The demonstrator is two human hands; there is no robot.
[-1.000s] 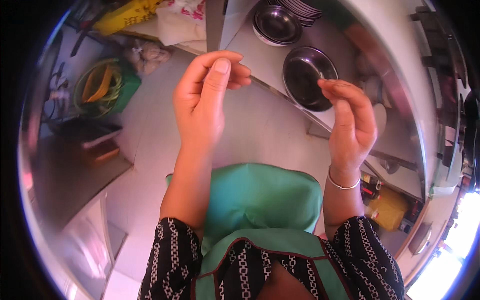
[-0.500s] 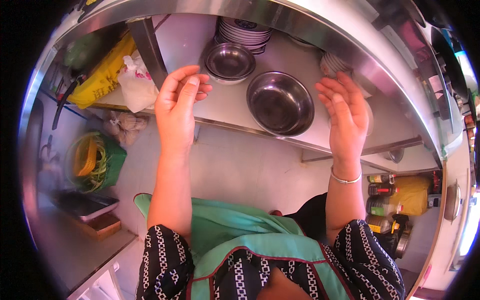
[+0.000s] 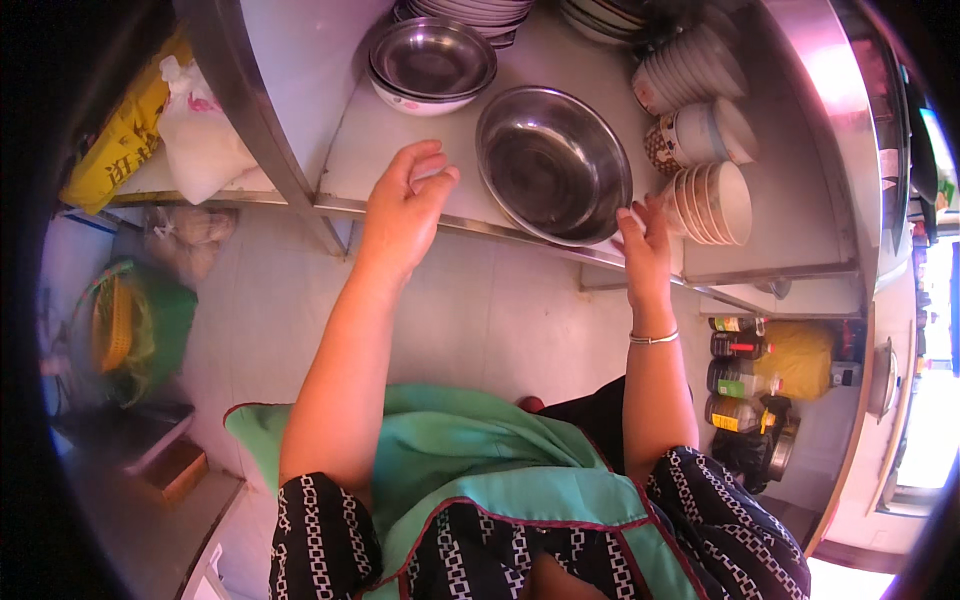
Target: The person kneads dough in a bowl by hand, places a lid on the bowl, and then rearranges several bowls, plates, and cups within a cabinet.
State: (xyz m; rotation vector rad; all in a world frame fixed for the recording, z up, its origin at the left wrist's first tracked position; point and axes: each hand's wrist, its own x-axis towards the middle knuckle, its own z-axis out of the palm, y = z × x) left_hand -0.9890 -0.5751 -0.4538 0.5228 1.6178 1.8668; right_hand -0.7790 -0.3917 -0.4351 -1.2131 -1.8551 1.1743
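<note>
A large round metal bowl (image 3: 545,165) sits at the front of the shelf, its near side reaching over the metal edge. At its right rim is my right hand (image 3: 648,245), thumb over the rim and fingers along the outer side. To the left of the bowl, my left hand (image 3: 408,205) is raised above the shelf's front edge. Its fingers are loosely curled and apart, with nothing in them and not touching the bowl. A smaller metal bowl (image 3: 430,58) rests in a white patterned bowl (image 3: 415,103) behind my left hand.
Stacked plates (image 3: 475,12) stand at the back. Bowls lie in sideways stacks (image 3: 715,205) on the right of the shelf. A metal post (image 3: 250,110) divides off bags on the left. Below are a green basket (image 3: 165,320) and several bottles (image 3: 740,378).
The view has come closer to the shelf. My right hand has moved left from beside the large bowl onto its rim. My left hand has moved toward the bowl.
</note>
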